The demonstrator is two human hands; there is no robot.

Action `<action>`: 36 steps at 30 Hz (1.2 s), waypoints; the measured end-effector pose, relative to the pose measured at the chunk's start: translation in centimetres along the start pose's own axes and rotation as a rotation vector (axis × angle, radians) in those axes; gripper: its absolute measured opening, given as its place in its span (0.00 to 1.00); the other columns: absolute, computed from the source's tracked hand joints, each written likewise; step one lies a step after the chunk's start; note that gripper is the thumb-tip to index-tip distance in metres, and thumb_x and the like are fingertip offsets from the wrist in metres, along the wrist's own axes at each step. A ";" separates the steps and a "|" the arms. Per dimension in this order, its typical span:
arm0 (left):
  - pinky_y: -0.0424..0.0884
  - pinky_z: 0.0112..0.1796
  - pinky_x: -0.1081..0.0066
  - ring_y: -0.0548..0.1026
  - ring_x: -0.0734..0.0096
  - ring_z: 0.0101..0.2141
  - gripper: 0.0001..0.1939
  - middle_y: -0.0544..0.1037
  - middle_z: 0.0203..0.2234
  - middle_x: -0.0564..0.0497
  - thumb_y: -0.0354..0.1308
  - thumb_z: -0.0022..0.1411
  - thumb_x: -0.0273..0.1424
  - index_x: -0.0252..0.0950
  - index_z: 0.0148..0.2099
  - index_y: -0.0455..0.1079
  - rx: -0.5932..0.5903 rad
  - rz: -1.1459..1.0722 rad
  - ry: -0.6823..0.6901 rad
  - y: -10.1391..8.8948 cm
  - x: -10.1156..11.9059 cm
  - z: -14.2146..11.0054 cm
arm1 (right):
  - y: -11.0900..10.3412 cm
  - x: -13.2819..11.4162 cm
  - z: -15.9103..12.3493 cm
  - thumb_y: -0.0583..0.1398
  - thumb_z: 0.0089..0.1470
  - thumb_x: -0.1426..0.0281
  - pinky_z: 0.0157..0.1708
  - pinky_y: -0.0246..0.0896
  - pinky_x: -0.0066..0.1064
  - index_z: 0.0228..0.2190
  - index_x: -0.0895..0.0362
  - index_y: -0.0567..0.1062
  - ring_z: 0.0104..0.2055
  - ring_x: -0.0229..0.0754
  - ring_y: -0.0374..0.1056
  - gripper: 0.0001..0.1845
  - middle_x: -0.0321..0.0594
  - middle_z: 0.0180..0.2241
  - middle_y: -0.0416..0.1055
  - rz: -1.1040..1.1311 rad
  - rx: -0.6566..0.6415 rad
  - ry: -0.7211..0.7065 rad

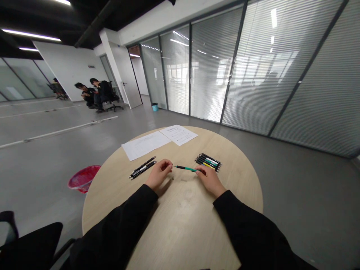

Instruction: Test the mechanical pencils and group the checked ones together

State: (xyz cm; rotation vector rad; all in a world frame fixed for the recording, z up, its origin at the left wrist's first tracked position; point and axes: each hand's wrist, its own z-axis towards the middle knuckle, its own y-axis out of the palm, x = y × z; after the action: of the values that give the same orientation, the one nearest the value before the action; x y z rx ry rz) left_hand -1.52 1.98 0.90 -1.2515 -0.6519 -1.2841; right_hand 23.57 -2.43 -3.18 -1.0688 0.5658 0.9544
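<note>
My right hand (209, 180) rests on the round wooden table (174, 221) and pinches one end of a green and black pen (186, 168), which lies level and points left. My left hand (159, 174) is curled loosely on the table, its fingertips close to the pen's tip; whether they hold anything is too small to tell. A tiny dark piece (173, 177) lies on the table between my hands. A bunch of several pens (208, 162) lies just beyond my right hand. Two or three black pens (142, 168) lie left of my left hand.
Two sheets of paper (159, 140) lie at the table's far side. A red basket (83, 178) stands on the floor to the left. A black chair (30, 240) is at lower left. Two people sit far off by the wall (92, 93). Glass partitions run along the right.
</note>
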 end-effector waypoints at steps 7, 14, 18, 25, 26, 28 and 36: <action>0.69 0.31 0.70 0.72 0.71 0.27 0.12 0.73 0.25 0.53 0.60 0.57 0.40 0.35 0.33 0.69 -0.056 0.035 0.008 0.2 -0.3 -0.1 | 0.0 -0.3 -0.1 0.57 0.57 0.68 0.36 0.60 0.32 0.35 0.55 0.79 0.34 0.42 0.69 0.10 0.38 0.33 0.77 0.007 -0.015 0.001; 0.69 0.30 0.70 0.72 0.71 0.26 0.12 0.72 0.24 0.53 0.59 0.58 0.40 0.35 0.33 0.68 -0.057 0.042 -0.001 0.2 -0.8 0.0 | 0.1 -0.1 -0.1 0.57 0.57 0.68 0.37 0.61 0.33 0.36 0.55 0.80 0.34 0.42 0.70 0.11 0.39 0.34 0.78 0.003 -0.036 0.002; 0.69 0.30 0.70 0.72 0.70 0.26 0.13 0.72 0.24 0.53 0.59 0.57 0.41 0.36 0.33 0.68 -0.060 0.034 -0.008 0.3 -0.8 -0.1 | 0.1 0.0 -0.1 0.57 0.57 0.69 0.42 0.63 0.35 0.37 0.55 0.80 0.38 0.44 0.71 0.11 0.41 0.37 0.78 0.013 -0.024 -0.010; 0.70 0.30 0.70 0.72 0.70 0.26 0.14 0.72 0.23 0.53 0.60 0.57 0.41 0.35 0.32 0.68 -0.035 0.007 -0.021 0.4 -0.7 -0.1 | 0.4 0.5 -0.2 0.56 0.54 0.72 0.38 0.63 0.34 0.43 0.57 0.78 0.35 0.43 0.70 0.16 0.41 0.35 0.77 -0.028 -0.005 0.011; 0.70 0.30 0.70 0.72 0.70 0.26 0.14 0.72 0.23 0.53 0.60 0.56 0.41 0.35 0.32 0.68 -0.031 0.002 -0.020 0.4 -0.8 -0.1 | 0.4 0.6 -0.2 0.57 0.54 0.71 0.36 0.63 0.33 0.42 0.56 0.78 0.33 0.42 0.69 0.15 0.40 0.33 0.76 -0.027 -0.012 0.022; 0.70 0.30 0.70 0.72 0.71 0.26 0.13 0.72 0.23 0.53 0.60 0.56 0.41 0.35 0.32 0.68 -0.029 -0.007 -0.018 0.4 -0.9 -0.1 | 0.3 0.6 -0.1 0.57 0.53 0.71 0.36 0.62 0.32 0.37 0.56 0.79 0.33 0.42 0.68 0.12 0.39 0.31 0.76 -0.020 -0.034 0.024; 0.70 0.30 0.71 0.72 0.71 0.26 0.13 0.72 0.23 0.54 0.60 0.56 0.41 0.35 0.32 0.68 -0.021 -0.015 -0.022 0.3 -0.7 -0.1 | 0.0 -0.1 -0.1 0.56 0.53 0.72 0.36 0.60 0.32 0.34 0.55 0.78 0.33 0.42 0.68 0.10 0.37 0.31 0.76 -0.007 -0.036 0.014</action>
State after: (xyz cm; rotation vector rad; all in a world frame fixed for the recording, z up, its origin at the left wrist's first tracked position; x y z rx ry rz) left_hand -1.45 2.08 0.14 -1.2818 -0.6660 -1.2944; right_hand 23.52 -2.55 -3.17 -1.1099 0.5573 0.9550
